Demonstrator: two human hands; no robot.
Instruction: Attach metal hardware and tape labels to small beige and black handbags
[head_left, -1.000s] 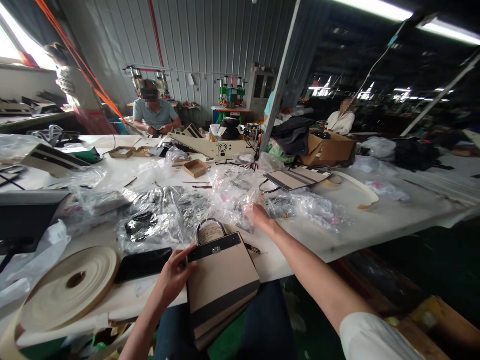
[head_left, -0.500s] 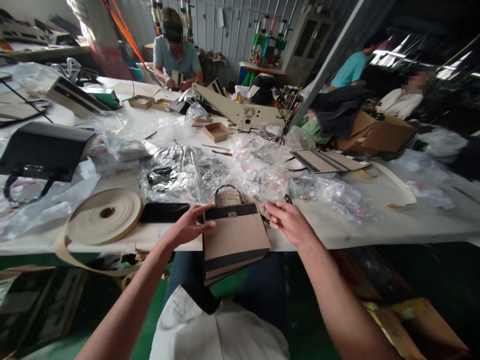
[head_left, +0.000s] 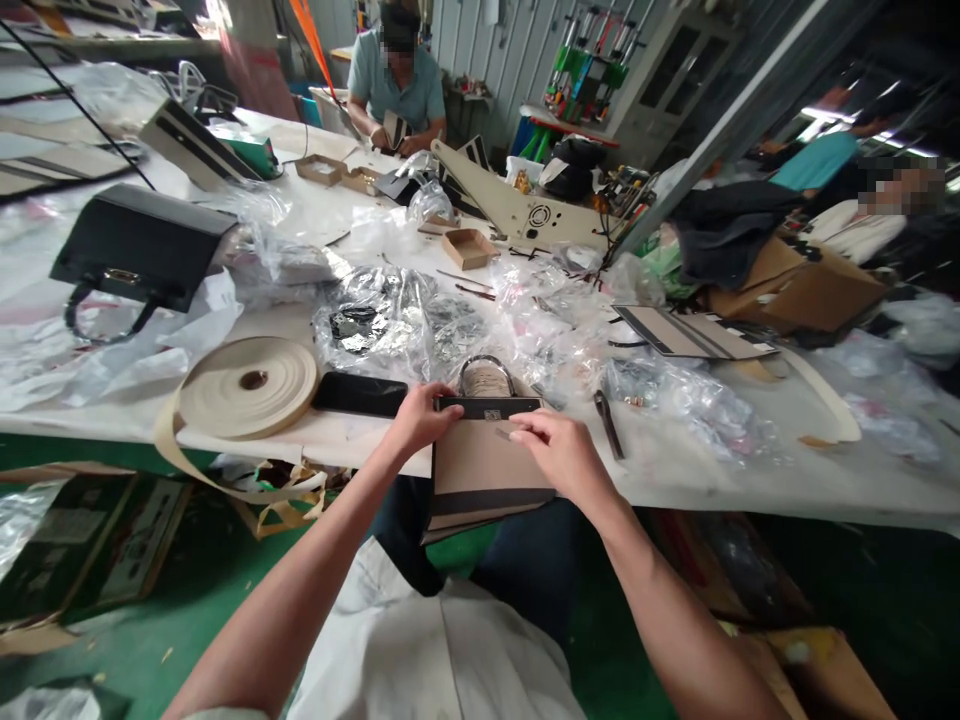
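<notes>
A beige handbag (head_left: 480, 475) with a black top band, a small metal clasp and a wrapped round handle leans against the table edge over my lap. My left hand (head_left: 420, 418) grips its upper left corner, fingers curled on the black band. At the front, just under the clasp, my right hand (head_left: 559, 455) rests with its fingers pinched together; what they hold, if anything, is too small to make out. A black phone (head_left: 360, 394) lies just left of my left hand.
A roll of beige tape (head_left: 247, 385) sits on the white table (head_left: 750, 475), with a black handbag (head_left: 142, 245) further left. Crumpled clear plastic bags (head_left: 405, 320) with hardware cover the middle. A dark strap (head_left: 606, 422) lies right of the bag. People work at the far end.
My right hand drew back from the plastic bags and came down onto the bag's front near the clasp. My left hand stayed on the bag's top left corner. The view tilted downward.
</notes>
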